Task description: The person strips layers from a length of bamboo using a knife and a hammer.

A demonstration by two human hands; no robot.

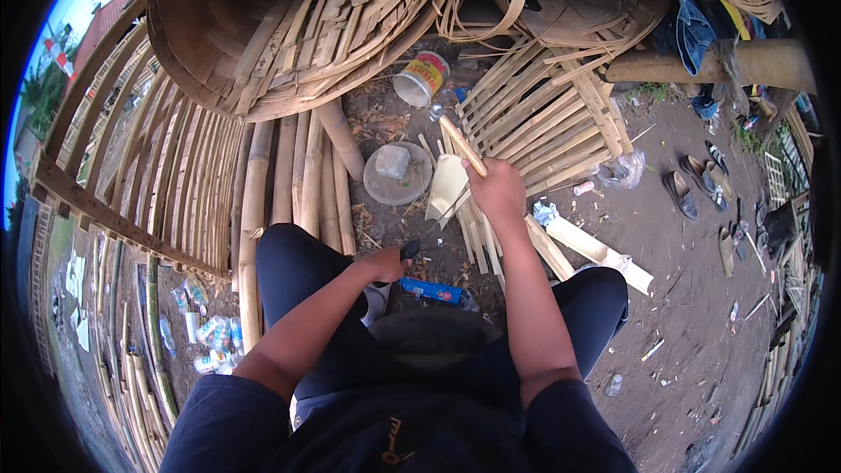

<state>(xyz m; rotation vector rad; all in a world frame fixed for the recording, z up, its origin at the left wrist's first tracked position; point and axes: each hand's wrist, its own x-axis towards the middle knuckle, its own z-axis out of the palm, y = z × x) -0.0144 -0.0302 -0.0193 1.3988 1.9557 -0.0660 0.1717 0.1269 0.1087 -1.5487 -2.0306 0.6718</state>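
Observation:
My left hand [383, 265] is closed round the dark handle of a knife [410, 250]. Its thin blade slants up and away to the right, by the lower end of a pale split bamboo piece [448, 182]; whether they touch, I cannot tell. Higher and to the right, my right hand [498, 195] grips the light wooden handle of a hammer [462, 145]. The shiny metal at its far end looks like the head. Between my feet lies a blue bottle or packet [431, 290].
Beyond my hands lie a slatted bamboo panel [543, 118], a bucket [421, 79] and a grey stone block [392, 161] on a round base. Bamboo poles [285, 171] and a large woven basket [210, 35] stand left. Shoes [681, 193] and a split bamboo length [596, 250] lie right.

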